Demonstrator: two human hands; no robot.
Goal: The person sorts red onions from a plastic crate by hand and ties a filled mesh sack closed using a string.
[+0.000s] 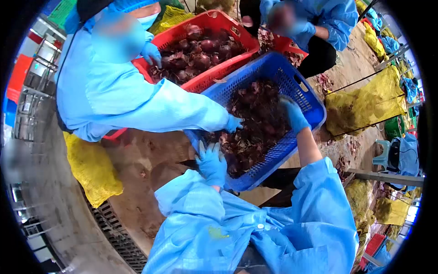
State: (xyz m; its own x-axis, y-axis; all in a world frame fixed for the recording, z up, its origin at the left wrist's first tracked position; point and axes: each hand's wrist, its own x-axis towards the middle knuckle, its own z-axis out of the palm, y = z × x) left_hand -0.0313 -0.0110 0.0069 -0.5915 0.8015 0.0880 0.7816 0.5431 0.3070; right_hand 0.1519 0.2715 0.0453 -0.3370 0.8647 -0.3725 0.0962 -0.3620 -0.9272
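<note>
A blue perforated crate (251,183) stands before me, filled with red onions and loose dry skins (258,125). My left hand (211,163), in a blue glove, is at the crate's near left side with its fingers spread, holding nothing. My right hand (295,115), also gloved, reaches over the right part of the crate. Its fingers look stretched out along the inner wall beside the onions, and the fingertips are slightly blurred. From the left, a co-worker's gloved hand (234,123) reaches into the same crate.
A red crate (200,84) of red onions adjoins the blue one, with the co-worker's other hand (151,54) at its left edge. Another person (335,23) works at the top. Yellow mesh sacks (91,169) (367,100) stand left and right. Onion skins litter the floor.
</note>
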